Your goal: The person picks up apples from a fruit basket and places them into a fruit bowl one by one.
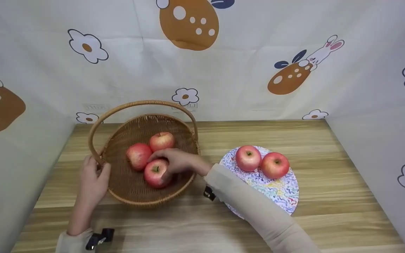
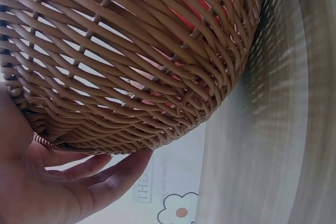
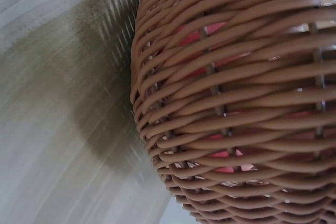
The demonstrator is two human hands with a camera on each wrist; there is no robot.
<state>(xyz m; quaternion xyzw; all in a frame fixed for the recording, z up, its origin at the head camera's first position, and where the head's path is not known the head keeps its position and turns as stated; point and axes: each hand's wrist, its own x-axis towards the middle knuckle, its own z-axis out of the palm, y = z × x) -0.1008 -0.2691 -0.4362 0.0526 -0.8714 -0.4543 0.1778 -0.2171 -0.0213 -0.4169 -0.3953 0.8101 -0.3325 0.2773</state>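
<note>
A brown wicker basket (image 1: 142, 203) with a tall arched handle stands at the left of the table. My left hand (image 1: 93, 182) grips its left side by the foot of the handle, thumb at the rim and fingers along the outer weave, as the left wrist view also shows. Inside the basket, my right hand (image 1: 178, 161) holds the front apple (image 1: 154, 173), fingers curled over its top and side. Two more red apples, one on the left (image 1: 138, 156) and one behind (image 1: 162, 141), lie beside it. Basket weave (image 3: 247, 103) fills the right wrist view, hiding the right hand there.
A round plate (image 1: 272, 196) with a colourful squiggle pattern lies to the right, partly under my right sleeve. Two red apples, one (image 1: 248, 158) left of the other (image 1: 275, 165), sit on its far half. Patterned cloth walls (image 1: 230, 91) enclose the wooden table (image 1: 336, 196).
</note>
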